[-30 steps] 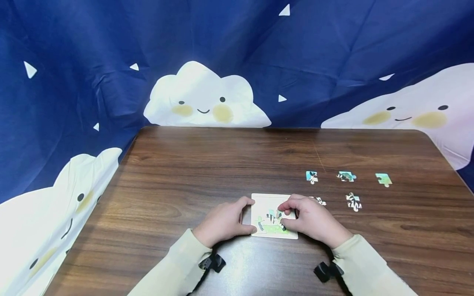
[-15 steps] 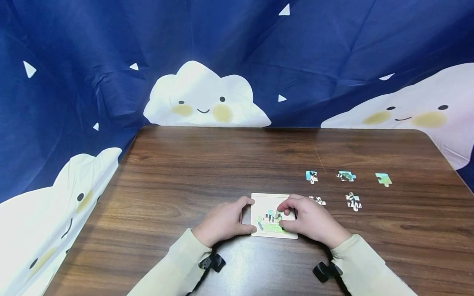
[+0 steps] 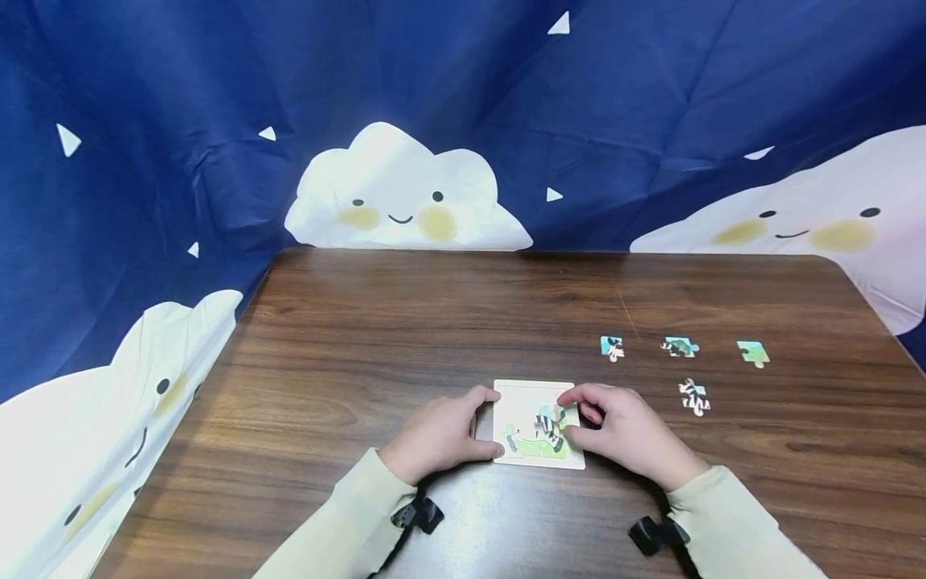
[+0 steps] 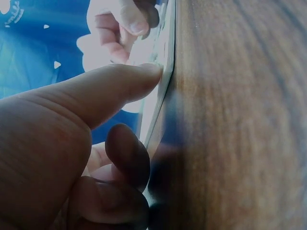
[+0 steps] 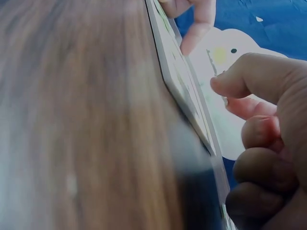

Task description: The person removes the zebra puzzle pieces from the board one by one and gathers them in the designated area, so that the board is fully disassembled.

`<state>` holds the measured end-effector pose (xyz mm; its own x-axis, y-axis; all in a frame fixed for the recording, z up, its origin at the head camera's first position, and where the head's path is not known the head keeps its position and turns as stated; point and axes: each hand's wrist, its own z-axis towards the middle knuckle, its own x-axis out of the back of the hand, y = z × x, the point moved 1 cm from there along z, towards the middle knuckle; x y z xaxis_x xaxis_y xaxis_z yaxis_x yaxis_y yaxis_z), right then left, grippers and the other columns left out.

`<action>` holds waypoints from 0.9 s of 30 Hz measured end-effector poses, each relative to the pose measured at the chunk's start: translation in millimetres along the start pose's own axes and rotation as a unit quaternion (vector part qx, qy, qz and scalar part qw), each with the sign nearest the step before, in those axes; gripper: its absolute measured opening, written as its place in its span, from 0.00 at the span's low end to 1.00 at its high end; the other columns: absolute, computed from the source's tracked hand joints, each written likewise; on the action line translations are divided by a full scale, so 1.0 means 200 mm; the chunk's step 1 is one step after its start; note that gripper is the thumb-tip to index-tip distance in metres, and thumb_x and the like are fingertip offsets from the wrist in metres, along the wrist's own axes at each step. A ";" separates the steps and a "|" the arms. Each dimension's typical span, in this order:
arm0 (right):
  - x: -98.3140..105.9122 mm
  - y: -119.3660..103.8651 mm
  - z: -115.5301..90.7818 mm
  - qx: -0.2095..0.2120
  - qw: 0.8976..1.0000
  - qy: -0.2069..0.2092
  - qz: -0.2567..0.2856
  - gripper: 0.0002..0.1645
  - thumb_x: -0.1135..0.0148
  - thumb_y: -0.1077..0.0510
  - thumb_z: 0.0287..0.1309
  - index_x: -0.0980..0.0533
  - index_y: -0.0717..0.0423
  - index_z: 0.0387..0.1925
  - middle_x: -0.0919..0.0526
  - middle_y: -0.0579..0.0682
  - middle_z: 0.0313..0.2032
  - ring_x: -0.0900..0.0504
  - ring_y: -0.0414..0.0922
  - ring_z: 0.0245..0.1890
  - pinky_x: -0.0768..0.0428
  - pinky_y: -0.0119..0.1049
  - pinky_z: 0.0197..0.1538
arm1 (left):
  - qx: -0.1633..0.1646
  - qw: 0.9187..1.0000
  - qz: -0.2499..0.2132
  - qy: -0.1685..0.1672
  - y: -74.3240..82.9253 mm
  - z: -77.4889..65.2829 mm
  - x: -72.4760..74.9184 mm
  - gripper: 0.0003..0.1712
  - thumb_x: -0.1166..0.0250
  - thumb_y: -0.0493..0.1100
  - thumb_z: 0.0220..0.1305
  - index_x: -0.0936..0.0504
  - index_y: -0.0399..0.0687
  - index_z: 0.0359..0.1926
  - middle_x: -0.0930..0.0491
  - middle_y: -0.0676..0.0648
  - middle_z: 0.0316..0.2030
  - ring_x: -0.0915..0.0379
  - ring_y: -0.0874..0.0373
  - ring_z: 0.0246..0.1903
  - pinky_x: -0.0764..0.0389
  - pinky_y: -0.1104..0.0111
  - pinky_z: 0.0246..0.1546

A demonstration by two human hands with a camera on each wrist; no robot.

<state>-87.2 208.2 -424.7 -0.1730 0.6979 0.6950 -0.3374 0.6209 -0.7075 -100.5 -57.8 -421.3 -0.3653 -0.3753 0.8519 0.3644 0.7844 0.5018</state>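
Note:
A pale puzzle board (image 3: pixel 521 394) lies on the table in the head view, with green and striped pieces in its lower part. My left hand (image 3: pixel 444 430) holds its left edge, index finger near the upper corner and thumb near the lower one. In the left wrist view the thumb (image 4: pixel 120 84) rests on the board's rim. Over the right side of the board, my right hand (image 3: pixel 625 430) pinches a striped zebra puzzle piece (image 3: pixel 548 425) between thumb and index finger. The right wrist view shows the other right fingers (image 5: pixel 261 165) curled; the piece is barely visible there.
Loose puzzle pieces lie right of the board: a blue and striped one (image 3: pixel 612 347), a blue-green one (image 3: pixel 680 346), a green one (image 3: pixel 754 353) and a striped one (image 3: pixel 695 397). The brown table (image 3: pixel 405 322) ends at a blue curtain (image 3: pixel 434 72).
My right hand has drawn slightly right with the striped piece, which shows more now. The loose piece beside the right hand is no longer visible. The left hand stays at the board's edge.

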 end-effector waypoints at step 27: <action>0.27 0.22 -0.21 -0.016 0.994 0.109 -0.026 0.18 0.25 0.66 0.48 0.18 0.52 0.43 0.35 0.35 0.19 0.36 0.33 0.19 0.37 0.28 0.29 | 0.000 1.000 0.009 0.003 0.00 0.00 -0.01 0.41 0.24 0.61 0.50 0.26 0.57 0.65 0.29 0.57 0.20 0.32 0.60 0.24 0.27 0.65 0.29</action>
<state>-73.4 288.1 -424.1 0.0490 0.7232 0.6889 -0.3113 0.6665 -0.6774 -100.1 -56.5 -422.9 -0.3535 -0.3641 0.8617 0.3702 0.7915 0.4863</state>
